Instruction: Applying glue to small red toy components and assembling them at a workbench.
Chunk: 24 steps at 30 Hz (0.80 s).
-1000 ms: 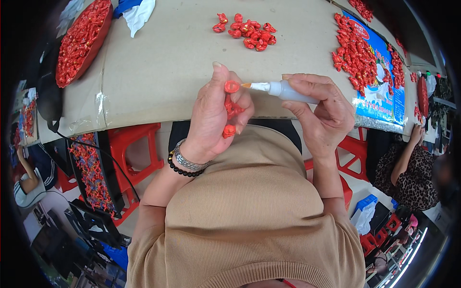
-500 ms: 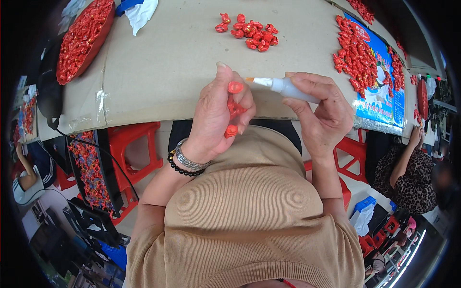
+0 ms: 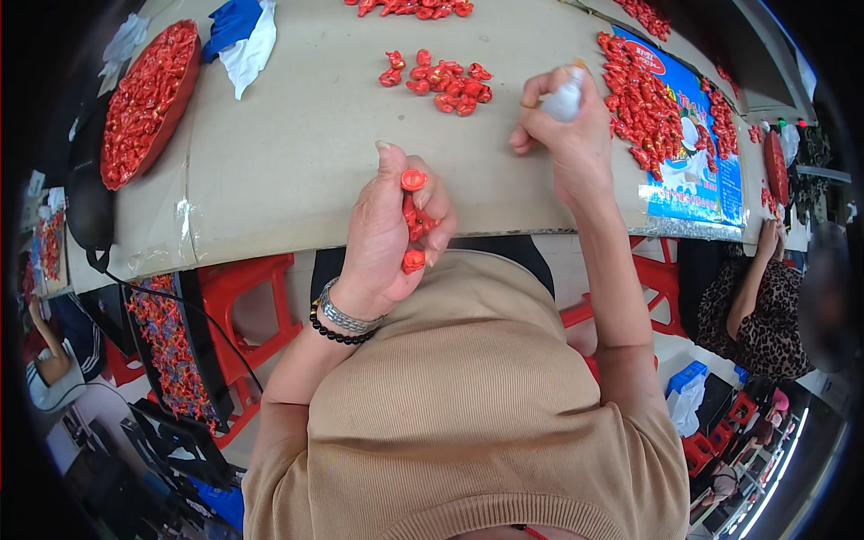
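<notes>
Plainly, the left hand (image 3: 387,238) was curled around small red rounded pieces (image 3: 412,220), three of them showing in a short column between thumb and fingers, the topmost pinched at the fingertips just over the near edge of the cardboard-covered surface (image 3: 297,171). The right hand (image 3: 562,126) was closed around a slim white tube (image 3: 565,97), held out over the surface, up and to the right of the left hand and apart from it; the tube's long axis could not be told, as the fingers hid most of it. Between and beyond both hands lay one loose cluster of red pieces (image 3: 441,81), nearer the right hand.
</notes>
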Available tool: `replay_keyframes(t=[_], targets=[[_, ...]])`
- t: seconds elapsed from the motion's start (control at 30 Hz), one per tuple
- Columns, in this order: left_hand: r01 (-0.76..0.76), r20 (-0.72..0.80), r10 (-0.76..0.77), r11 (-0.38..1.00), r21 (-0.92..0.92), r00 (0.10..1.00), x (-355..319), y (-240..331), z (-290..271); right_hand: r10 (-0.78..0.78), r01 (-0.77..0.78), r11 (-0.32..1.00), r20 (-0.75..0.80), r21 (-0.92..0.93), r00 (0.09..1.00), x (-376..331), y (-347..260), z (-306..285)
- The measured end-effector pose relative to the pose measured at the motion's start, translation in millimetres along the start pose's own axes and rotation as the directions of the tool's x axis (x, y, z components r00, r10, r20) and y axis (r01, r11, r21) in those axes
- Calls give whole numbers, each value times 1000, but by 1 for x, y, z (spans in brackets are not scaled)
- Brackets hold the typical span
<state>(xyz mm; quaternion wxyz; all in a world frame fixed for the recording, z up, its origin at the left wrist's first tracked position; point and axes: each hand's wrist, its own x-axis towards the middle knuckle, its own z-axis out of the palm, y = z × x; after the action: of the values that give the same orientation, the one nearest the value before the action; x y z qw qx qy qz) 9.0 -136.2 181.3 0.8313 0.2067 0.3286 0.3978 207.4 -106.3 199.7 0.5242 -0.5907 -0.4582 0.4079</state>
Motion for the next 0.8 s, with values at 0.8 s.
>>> replay_keyframes(t=[0.8], targets=[[26, -21, -27, 999, -44, 999, 1, 1, -1, -285, 261, 508, 126, -821, 950, -10, 5, -7]])
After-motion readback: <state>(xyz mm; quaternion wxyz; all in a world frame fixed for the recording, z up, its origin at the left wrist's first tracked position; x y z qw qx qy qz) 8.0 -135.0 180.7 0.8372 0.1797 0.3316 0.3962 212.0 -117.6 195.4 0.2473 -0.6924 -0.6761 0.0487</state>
